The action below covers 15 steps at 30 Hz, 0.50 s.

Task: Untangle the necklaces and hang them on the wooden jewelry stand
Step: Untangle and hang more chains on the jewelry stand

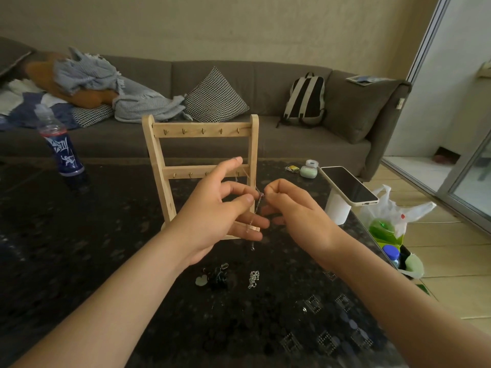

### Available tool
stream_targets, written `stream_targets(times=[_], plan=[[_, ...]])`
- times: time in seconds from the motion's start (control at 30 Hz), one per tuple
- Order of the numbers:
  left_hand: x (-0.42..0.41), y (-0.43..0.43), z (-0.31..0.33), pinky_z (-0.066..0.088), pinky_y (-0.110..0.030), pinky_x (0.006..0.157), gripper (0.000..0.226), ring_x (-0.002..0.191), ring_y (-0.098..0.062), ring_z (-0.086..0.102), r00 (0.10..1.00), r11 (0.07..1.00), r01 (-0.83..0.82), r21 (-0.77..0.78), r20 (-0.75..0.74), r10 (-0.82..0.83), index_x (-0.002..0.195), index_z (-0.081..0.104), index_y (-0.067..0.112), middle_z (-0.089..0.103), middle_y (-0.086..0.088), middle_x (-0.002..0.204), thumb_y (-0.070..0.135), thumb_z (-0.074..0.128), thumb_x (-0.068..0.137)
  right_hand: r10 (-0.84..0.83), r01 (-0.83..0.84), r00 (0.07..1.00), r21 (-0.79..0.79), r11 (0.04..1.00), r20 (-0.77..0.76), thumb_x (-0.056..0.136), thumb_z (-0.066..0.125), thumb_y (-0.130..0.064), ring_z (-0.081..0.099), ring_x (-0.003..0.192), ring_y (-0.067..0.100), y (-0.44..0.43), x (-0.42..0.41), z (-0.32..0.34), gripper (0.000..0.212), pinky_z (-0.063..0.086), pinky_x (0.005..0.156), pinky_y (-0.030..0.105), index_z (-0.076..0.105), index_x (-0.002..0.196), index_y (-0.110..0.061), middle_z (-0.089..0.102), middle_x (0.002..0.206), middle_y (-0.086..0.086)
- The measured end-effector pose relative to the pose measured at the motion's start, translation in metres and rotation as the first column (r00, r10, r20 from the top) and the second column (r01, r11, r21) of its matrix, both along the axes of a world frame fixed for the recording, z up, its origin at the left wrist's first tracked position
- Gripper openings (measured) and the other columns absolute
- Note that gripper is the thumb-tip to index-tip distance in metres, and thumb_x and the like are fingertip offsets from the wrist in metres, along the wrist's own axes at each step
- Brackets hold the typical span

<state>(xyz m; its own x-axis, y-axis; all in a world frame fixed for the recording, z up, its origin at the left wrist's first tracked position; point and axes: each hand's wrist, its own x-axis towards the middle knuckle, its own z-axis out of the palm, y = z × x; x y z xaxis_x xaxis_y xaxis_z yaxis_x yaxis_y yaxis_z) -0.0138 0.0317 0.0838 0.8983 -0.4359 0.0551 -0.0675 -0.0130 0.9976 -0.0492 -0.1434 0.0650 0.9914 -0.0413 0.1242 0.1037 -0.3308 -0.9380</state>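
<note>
Before the stand (201, 134), toward the table's (101, 235) far edge, my left hand (212, 205) and right hand (289, 208) pinch one chain (259, 201) taut, presumably exposing its tangle.

Materials/finish check, table area.
Stand (200, 126): pale bare wood, smooth, matt. Hooks (166, 132): small metal, brass-toned, slight shine. Thin chain (259, 201) and loose chain (253, 279): fine silvery metal, glinting. Tabletop (79, 261): dark, speckled, glossy, reflective. Sofa (279, 75): grey woven cloth, matt. Bottle (62, 150): clear plastic w/ glossy printed label. Phone (348, 185): glossy black screen, matt pale case. Bag (414, 211): thin translucent plastic, crinkled.
</note>
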Motion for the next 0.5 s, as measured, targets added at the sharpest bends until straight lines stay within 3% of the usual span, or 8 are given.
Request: stream_targets(times=[0.07,0.17,0.37,0.5], plan=[[-0.001,0.0,0.001,0.063,-0.034,0.056,0.086,0.084,-0.033,0.081,1.0,1.0,0.001,-0.006,-0.015,-0.001,0.162,0.032,0.044,0.073,-0.007,0.117,-0.001,0.069,0.098,-0.005,0.007,0.999,-0.054,0.999,0.038,0.114,0.04,-0.023,0.067,0.102,0.017,0.002,-0.001,0.001,0.027,0.053,0.095,0.041,0.057,0.093,-0.022,0.066,0.102,0.003],[-0.003,0.001,0.002,0.057,-0.03,0.05,0.098,0.081,-0.034,0.08,1.0,0.999,0.02,0.033,-0.024,-0.02,0.163,0.027,0.047,0.075,-0.006,0.114,0.003,0.078,0.092,0.008,0.004,0.996,-0.14,0.99,0.087,0.112,0.038,-0.017,0.059,0.084,0.007,0.006,-0.004,0.003,0.028,0.05,0.081,0.03,0.054,0.089,-0.021,0.06,0.089,-0.001],[-0.001,0.007,0.003,0.059,-0.033,0.059,0.112,0.086,-0.028,0.081,0.999,0.986,0.042,0.162,-0.003,-0.042,0.165,0.018,0.044,0.081,0.0,0.105,0.01,0.087,0.084,-0.004,0.037,0.991,-0.241,0.97,0.137,0.109,0.042,-0.014,0.05,0.058,-0.001,0.003,-0.005,0.005,0.024,0.04,0.053,0.013,0.055,0.089,-0.018,0.053,0.074,-0.005],[0.003,0.01,0.006,0.054,-0.029,0.058,0.094,0.084,-0.02,0.081,0.996,0.993,0.001,0.121,-0.091,0.01,0.166,0.026,0.025,0.083,-0.003,0.102,0.019,0.081,0.09,0.023,0.099,0.955,-0.391,0.915,0.296,0.104,0.055,-0.016,0.057,0.067,0.006,-0.004,-0.004,0.003,0.011,0.045,0.059,0.018,0.057,0.093,-0.018,0.062,0.079,-0.005]])
